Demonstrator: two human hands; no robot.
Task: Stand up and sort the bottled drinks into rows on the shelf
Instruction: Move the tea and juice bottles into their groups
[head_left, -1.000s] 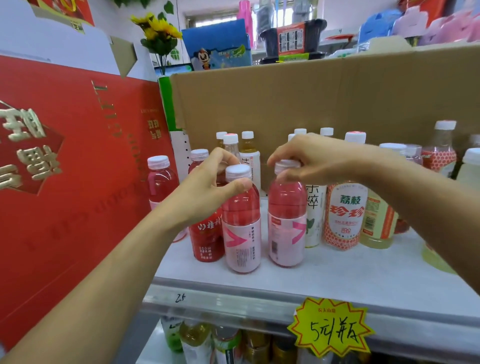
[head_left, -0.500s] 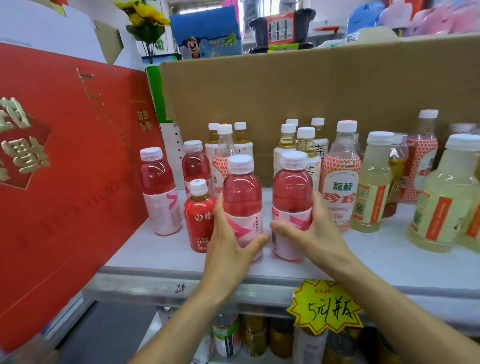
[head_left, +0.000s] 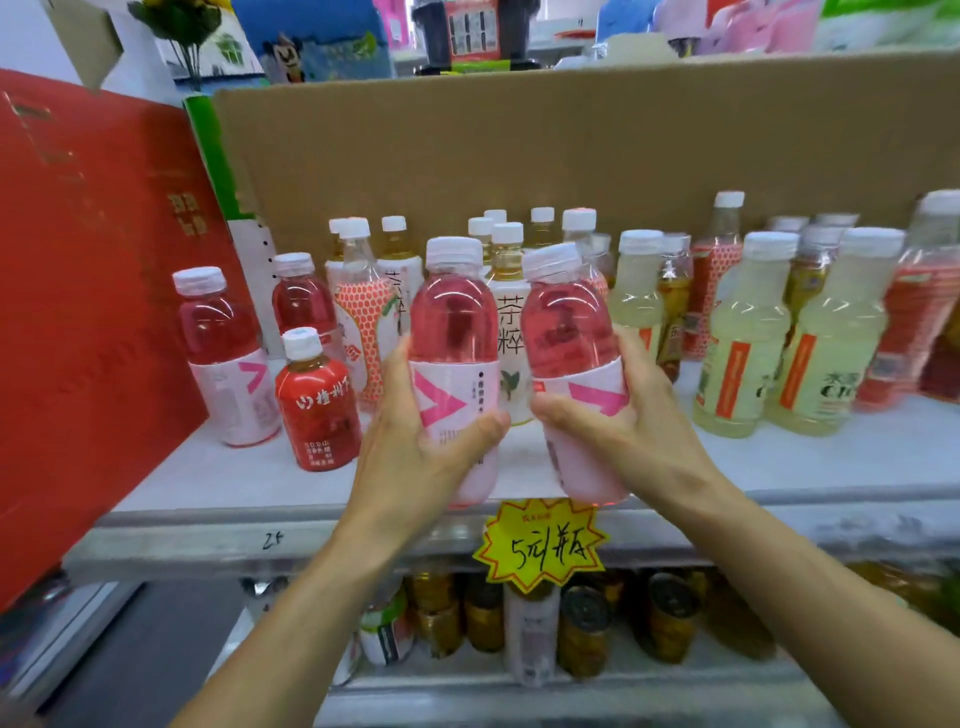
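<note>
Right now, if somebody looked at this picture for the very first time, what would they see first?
Right in the middle, the left hand grips an upright pink bottle and the right hand grips a tilted pink bottle that leans toward it, at the front of the shelf. Just below them a yellow star price tag hangs on the shelf's edge. A big red board fills the left side.
</note>
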